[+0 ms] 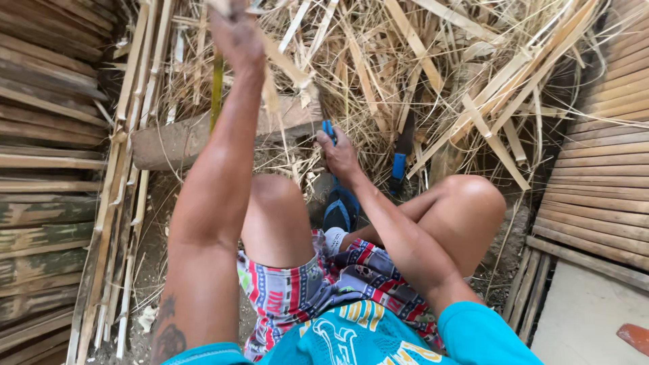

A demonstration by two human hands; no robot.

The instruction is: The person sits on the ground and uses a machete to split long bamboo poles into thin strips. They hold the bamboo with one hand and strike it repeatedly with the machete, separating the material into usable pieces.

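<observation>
- Head view: the ground (159, 257) is bare dirt, strewn ahead with bamboo shavings (433, 61).
- Stacked bamboo slats (602, 182) line both sides.
- Left hand (233, 30), raised, closed around a green strip (216, 88).
- Right hand (338, 155) grips a blue-handled tool (328, 128) beside the log (196, 138).

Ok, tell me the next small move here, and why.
Probably draw the blade down. The left hand is raised at the top edge, gripping a green bamboo strip upright, while the right hand holds a blue-handled tool low by the log. Split strips already lie around.
</observation>
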